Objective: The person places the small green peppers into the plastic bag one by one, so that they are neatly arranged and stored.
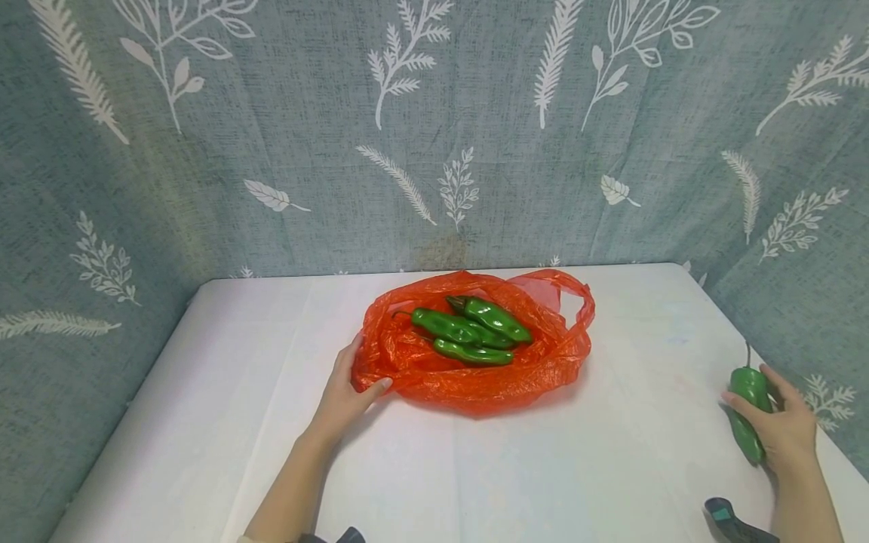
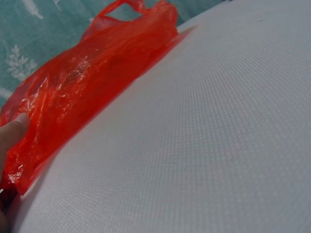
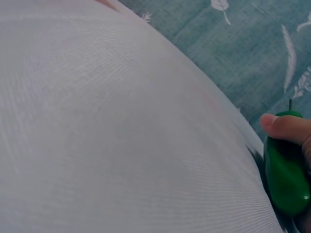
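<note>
A red plastic bag (image 1: 468, 396) lies spread open on the white table, with several green chili peppers (image 1: 468, 332) inside it. At the bag's left end my left hand (image 1: 349, 392) holds the plastic, thumb in front and fingers behind. The left wrist view shows that thumb (image 2: 13, 132) against the crinkled bag (image 2: 92, 73). Far to the right, my right hand (image 1: 787, 426) grips one large green pepper (image 1: 747, 434), its stem pointing away from me. In the right wrist view, the thumb lies across the pepper (image 3: 286, 179) below its stem; the other fingers are mostly out of sight.
The white table (image 1: 543, 467) spreads under both hands, its right edge (image 1: 720, 313) close to the right hand. Behind and at both sides hangs a blue-green cloth (image 1: 305, 151) with white leaf prints. A dark strap end (image 1: 736, 520) shows by the right wrist.
</note>
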The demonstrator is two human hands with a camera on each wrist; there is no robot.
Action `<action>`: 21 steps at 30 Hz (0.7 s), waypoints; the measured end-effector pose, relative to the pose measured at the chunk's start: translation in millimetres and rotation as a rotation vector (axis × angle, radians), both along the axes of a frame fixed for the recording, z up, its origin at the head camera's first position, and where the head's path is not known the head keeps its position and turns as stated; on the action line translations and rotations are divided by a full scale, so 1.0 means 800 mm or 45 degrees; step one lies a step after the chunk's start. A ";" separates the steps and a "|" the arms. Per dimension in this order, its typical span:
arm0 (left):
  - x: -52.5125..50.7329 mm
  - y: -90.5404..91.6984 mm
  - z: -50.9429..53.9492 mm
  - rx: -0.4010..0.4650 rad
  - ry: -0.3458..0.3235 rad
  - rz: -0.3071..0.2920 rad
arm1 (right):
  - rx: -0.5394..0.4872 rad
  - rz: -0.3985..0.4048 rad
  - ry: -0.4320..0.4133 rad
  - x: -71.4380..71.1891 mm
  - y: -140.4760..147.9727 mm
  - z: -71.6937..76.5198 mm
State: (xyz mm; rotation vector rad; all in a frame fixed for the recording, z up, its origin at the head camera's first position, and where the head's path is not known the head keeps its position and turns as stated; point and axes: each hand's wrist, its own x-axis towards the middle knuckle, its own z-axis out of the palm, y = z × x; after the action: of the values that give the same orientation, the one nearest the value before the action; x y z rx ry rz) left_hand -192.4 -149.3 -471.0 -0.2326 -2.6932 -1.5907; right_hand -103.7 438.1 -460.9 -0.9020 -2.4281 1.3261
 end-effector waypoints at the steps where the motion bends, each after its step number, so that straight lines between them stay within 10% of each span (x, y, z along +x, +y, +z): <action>1: 0.000 0.000 0.000 0.000 0.002 0.000 | -0.010 -0.001 0.003 0.000 -0.001 0.000; 21: -0.001 -0.001 -0.003 0.019 -0.017 0.005 | -0.016 0.047 -0.004 -0.007 -0.012 0.004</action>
State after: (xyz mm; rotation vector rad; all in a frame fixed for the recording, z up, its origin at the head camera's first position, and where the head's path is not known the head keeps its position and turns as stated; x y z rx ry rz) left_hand -192.8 -150.1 -473.6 -0.2169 -2.6888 -1.6162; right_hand -109.5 428.8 -457.7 -0.8665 -2.4528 1.3556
